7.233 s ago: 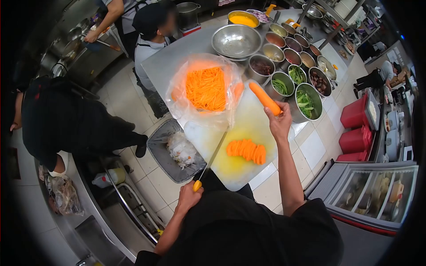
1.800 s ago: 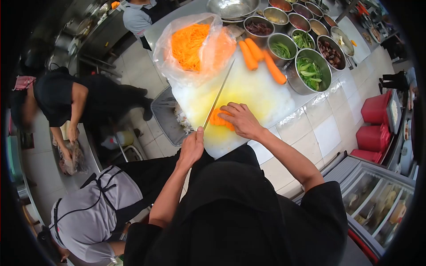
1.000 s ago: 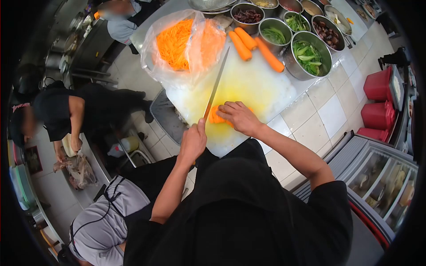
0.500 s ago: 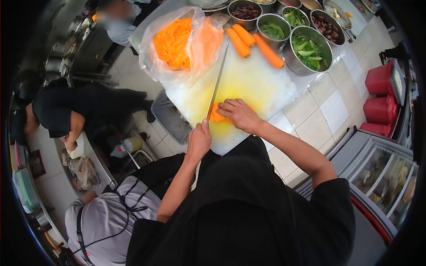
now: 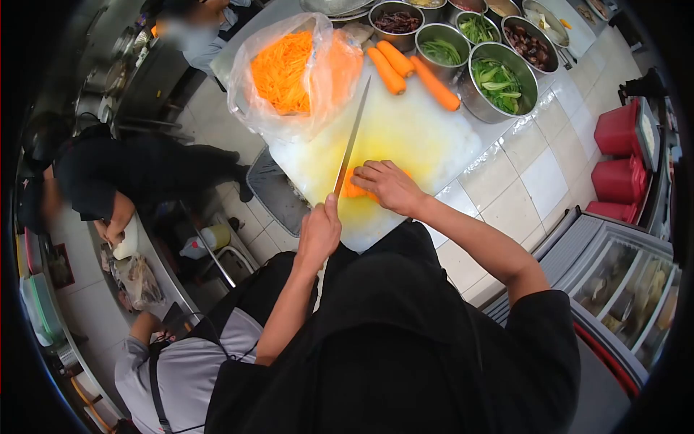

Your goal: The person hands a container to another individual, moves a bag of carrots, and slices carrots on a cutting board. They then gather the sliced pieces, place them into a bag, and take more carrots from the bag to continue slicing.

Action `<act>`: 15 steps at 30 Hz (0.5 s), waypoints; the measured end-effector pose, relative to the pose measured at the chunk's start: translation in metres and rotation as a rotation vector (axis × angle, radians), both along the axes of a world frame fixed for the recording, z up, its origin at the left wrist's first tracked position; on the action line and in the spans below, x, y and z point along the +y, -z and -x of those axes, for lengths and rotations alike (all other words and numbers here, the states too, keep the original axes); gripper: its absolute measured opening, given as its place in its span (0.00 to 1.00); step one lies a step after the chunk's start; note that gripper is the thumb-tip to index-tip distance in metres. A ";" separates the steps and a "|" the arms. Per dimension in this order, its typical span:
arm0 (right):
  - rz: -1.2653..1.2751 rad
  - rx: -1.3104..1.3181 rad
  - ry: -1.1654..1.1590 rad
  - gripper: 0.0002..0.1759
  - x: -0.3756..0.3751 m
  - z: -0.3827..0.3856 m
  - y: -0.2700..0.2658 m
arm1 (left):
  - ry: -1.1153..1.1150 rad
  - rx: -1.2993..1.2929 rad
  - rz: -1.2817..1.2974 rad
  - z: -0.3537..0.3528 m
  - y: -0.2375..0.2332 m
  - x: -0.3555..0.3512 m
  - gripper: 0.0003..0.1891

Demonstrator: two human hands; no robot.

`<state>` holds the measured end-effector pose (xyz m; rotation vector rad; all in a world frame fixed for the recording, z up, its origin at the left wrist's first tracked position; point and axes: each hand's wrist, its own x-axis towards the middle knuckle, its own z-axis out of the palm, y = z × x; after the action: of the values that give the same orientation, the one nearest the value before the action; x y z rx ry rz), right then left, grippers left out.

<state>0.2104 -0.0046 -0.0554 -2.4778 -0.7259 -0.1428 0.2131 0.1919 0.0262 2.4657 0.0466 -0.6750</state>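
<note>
A long knife (image 5: 353,137) points away from me, its handle inside my closed left hand (image 5: 318,230). My right hand (image 5: 391,186) presses with bent fingers on orange carrot pieces (image 5: 354,189), just right of the blade. Both are over the yellow-stained white cutting board (image 5: 434,145). Farther up the board lie whole peeled carrots (image 5: 436,84). A clear plastic bag (image 5: 242,87) at the upper left holds shredded carrot (image 5: 283,72). My right palm hides part of the carrot being held.
Metal pots (image 5: 499,81) of greens and other ingredients stand at the top right. A grey bin (image 5: 278,195) is left of the board. Red containers (image 5: 618,130) are at the far right. A person in grey (image 5: 195,362) and a person in black (image 5: 137,170) are at the left.
My left hand and the knife handle have shifted slightly left and down. My right hand is nearly unmoved. The person in grey has moved right and down.
</note>
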 end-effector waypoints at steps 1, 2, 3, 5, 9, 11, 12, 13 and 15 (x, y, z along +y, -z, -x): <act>0.000 -0.013 0.007 0.23 0.001 -0.001 0.001 | 0.003 -0.039 -0.016 0.010 0.009 0.004 0.30; -0.002 -0.024 0.014 0.22 0.001 -0.001 0.001 | 0.006 -0.076 -0.032 0.016 0.017 0.006 0.30; -0.004 -0.019 0.011 0.22 0.002 0.000 0.001 | 0.004 -0.071 -0.034 0.016 0.023 0.007 0.30; 0.007 0.026 -0.005 0.22 0.001 -0.001 -0.001 | 0.044 -0.103 -0.001 0.005 0.032 0.004 0.31; 0.009 -0.002 -0.003 0.22 0.001 -0.002 -0.002 | 0.015 -0.027 -0.010 -0.002 -0.001 0.002 0.30; 0.034 0.001 -0.014 0.23 0.001 -0.003 0.000 | 0.000 -0.055 -0.021 0.014 0.023 0.007 0.31; 0.034 0.001 -0.013 0.23 0.000 -0.003 -0.001 | -0.017 -0.080 -0.033 0.018 0.026 0.006 0.31; 0.028 0.006 -0.013 0.23 0.000 -0.003 -0.003 | -0.020 -0.076 -0.035 0.016 0.029 0.005 0.31; 0.022 0.012 -0.018 0.23 0.002 0.000 -0.002 | -0.001 -0.067 -0.031 0.003 0.032 -0.001 0.32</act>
<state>0.2107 -0.0026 -0.0535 -2.4900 -0.7478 -0.1144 0.2103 0.1913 -0.0056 2.5162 0.0335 -0.5954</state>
